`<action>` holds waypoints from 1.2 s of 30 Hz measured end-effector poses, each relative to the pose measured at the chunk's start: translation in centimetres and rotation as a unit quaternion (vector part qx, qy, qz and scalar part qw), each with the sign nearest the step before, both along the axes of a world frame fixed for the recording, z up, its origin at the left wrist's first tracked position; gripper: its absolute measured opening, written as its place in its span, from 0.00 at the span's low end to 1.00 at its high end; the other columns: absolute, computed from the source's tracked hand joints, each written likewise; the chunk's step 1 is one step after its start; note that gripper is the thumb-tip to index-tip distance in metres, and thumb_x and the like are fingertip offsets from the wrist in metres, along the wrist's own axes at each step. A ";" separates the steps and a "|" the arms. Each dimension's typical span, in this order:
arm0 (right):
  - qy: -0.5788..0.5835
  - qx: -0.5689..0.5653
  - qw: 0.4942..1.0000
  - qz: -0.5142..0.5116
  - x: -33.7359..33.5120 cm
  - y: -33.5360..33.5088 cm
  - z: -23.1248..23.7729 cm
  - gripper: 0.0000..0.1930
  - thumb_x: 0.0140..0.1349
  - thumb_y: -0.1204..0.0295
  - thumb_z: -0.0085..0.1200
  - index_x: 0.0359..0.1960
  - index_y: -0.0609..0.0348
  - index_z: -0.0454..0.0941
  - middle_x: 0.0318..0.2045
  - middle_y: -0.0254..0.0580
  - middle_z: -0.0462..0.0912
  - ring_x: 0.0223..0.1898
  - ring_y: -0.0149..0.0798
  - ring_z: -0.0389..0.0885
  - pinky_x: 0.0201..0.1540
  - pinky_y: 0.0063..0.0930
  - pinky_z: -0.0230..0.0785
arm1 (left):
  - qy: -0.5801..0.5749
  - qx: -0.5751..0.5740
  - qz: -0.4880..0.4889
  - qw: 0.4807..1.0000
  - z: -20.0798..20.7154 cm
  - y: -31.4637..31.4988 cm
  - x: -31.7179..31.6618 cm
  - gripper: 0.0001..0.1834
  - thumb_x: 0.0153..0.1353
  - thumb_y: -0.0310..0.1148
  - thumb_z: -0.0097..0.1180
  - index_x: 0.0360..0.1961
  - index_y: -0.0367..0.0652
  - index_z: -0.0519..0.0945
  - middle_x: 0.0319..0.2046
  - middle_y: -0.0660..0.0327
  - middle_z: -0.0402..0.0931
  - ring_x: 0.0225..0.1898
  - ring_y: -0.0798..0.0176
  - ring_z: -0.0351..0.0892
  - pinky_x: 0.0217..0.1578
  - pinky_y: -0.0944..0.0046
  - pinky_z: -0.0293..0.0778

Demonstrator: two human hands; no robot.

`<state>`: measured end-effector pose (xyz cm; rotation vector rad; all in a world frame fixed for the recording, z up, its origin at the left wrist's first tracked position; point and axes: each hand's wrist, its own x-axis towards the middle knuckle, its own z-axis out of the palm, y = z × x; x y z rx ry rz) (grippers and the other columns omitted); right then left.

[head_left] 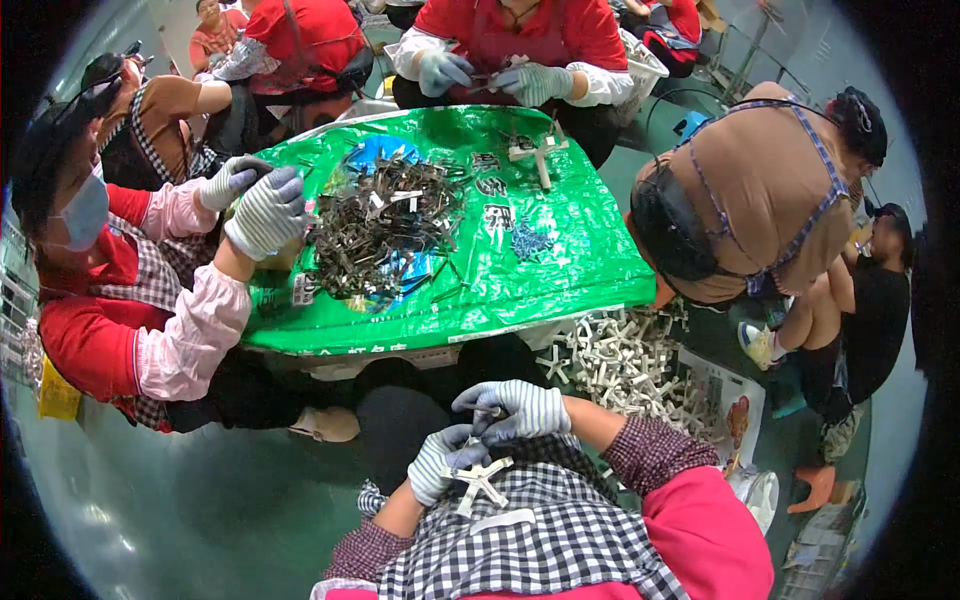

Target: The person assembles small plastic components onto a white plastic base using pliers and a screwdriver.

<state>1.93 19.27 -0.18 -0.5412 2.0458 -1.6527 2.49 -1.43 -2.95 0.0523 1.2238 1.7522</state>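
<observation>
Both hands wear striped white-and-grey work gloves and meet over my lap. My left hand (443,464) is closed around one arm of a white star-shaped part (479,488) with several slim arms. Just above it, my right hand (524,410) is closed, with thumb and fingers pinched at the part's upper end. Something small and dark shows at those fingertips, too little to name. A loose white strip (503,520) lies on my black-and-white checked apron (560,545), below the star-shaped part.
Ahead stands a table under a green plastic sheet (570,240), bearing a pile of dark thin strips (385,225) and a white cross-shaped part (541,158). Many white star-shaped parts (630,365) are heaped at its right front. Co-workers sit left, across and right.
</observation>
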 end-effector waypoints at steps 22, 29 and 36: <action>-0.102 -0.019 0.995 0.002 0.4 -0.1 0.1 0.26 0.46 0.78 0.60 0.50 0.60 0.69 0.38 0.34 0.78 0.41 0.27 0.73 0.45 0.24 0.67 | -0.007 0.033 0.010 0.999 -0.9 0.3 0.6 0.26 0.46 0.34 0.65 0.45 0.34 0.70 0.31 0.61 0.75 0.31 0.68 0.75 0.34 0.71 0.71; -0.009 -0.062 0.998 -0.015 0.3 0.2 -1.2 0.22 0.44 0.64 0.66 0.41 0.57 0.75 0.47 0.40 0.74 0.47 0.36 0.72 0.47 0.30 0.66 | 0.109 0.000 -0.014 0.994 1.1 0.8 0.1 0.22 0.53 0.36 0.59 0.46 0.34 0.71 0.34 0.64 0.74 0.34 0.74 0.71 0.35 0.72 0.70; 0.024 -0.015 0.997 -0.069 0.6 0.6 -1.8 0.19 0.47 0.64 0.62 0.39 0.61 0.74 0.44 0.44 0.75 0.47 0.38 0.72 0.49 0.31 0.64 | 0.020 0.052 -0.002 0.998 -1.4 1.1 -0.3 0.16 0.51 0.30 0.58 0.41 0.38 0.74 0.29 0.63 0.76 0.29 0.71 0.74 0.32 0.71 0.71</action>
